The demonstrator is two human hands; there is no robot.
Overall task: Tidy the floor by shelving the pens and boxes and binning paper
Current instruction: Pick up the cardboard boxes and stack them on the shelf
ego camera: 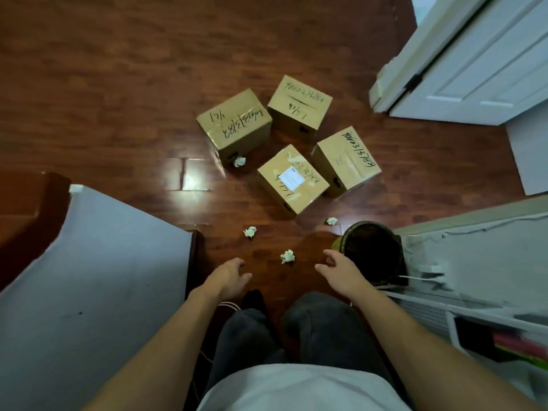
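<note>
My empty, loosely curled left hand [229, 275] and right hand [341, 269] hover over the dark wood floor [118, 84]; boxes [292, 179], paper balls [287, 257], bin [370, 250] ahead.

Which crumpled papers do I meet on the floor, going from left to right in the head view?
Paper against the left box → paper near the bed → paper between the hands → paper beside the bin.

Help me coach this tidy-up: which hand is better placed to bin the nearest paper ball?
Probably the right hand: the paper ball lies between both empty hands, but the bin sits right beside the right one.
</note>
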